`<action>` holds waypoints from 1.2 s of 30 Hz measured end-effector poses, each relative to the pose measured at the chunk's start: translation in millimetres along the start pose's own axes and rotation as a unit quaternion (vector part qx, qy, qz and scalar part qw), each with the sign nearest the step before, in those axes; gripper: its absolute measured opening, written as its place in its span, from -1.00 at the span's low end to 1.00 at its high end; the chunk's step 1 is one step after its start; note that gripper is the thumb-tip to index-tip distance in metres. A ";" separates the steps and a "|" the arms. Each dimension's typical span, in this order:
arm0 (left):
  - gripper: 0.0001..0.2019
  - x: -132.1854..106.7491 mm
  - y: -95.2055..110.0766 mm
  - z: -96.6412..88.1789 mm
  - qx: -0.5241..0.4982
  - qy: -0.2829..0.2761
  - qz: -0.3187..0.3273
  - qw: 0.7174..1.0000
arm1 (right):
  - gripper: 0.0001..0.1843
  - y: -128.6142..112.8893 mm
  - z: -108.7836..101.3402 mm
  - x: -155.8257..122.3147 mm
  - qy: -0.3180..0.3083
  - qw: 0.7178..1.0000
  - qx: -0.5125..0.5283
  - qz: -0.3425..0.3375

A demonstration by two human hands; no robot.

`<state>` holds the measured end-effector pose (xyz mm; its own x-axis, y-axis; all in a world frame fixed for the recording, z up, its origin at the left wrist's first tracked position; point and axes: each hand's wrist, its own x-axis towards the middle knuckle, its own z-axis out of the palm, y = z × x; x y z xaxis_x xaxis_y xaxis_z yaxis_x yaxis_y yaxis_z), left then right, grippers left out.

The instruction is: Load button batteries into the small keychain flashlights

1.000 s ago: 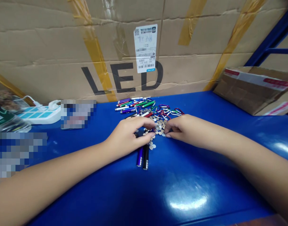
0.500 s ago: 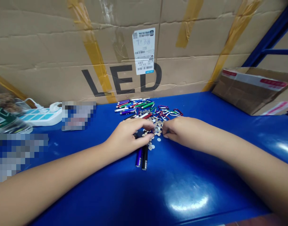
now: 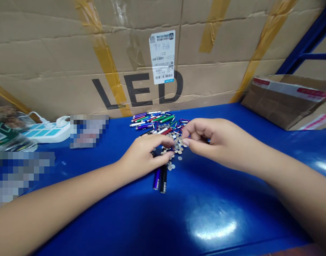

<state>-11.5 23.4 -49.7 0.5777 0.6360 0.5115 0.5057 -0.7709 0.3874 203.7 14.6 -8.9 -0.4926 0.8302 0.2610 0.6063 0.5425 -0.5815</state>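
My left hand (image 3: pixel 149 152) is curled, with thumb and index finger around a small tube with a round silver end (image 3: pixel 177 146) facing right; its body is mostly hidden by the fingers. Close to its right, my right hand (image 3: pixel 203 138) is raised a little, thumb and fingertips pinched; anything between them is too small to make out. Beneath both hands lies a spread of small round button cells (image 3: pixel 180 158). A purple tube (image 3: pixel 157 179) and a black tube (image 3: pixel 163 180) lie side by side just below my left hand.
Behind the hands lie several small coloured flashlights (image 3: pixel 144 126) with carabiner clips (image 3: pixel 183 121). A white power strip (image 3: pixel 58 133) stands at the left. A large cardboard box (image 3: pixel 211 78) walls off the back; an open carton (image 3: pixel 280 106) stands at the right on the blue table (image 3: pixel 120 220).
My right hand has risen from the button cells and turned, its pinched fingertips now beside the tube's silver end. My left hand has stayed in place.
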 end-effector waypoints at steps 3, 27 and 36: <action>-0.87 0.2 -0.5 -0.1 0.006 -0.004 -0.004 1.000 | -0.92 -1.0 8.1 1.3 0.001 0.999 -0.003 -0.033; -0.84 1.5 -0.4 0.7 -0.035 -0.003 -0.041 0.999 | -0.66 4.7 5.6 -5.3 -0.010 0.982 -0.145 -0.119; -0.87 0.3 -1.5 0.7 -0.047 0.010 -0.056 0.997 | -0.85 21.9 7.7 4.3 -0.091 0.985 -0.141 -0.027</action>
<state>-11.6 24.7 -50.7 0.5066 0.7188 0.4762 0.5038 -0.6949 0.5130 210.1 29.1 -26.5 -0.6174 0.7762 0.1273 0.7131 0.6207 -0.3260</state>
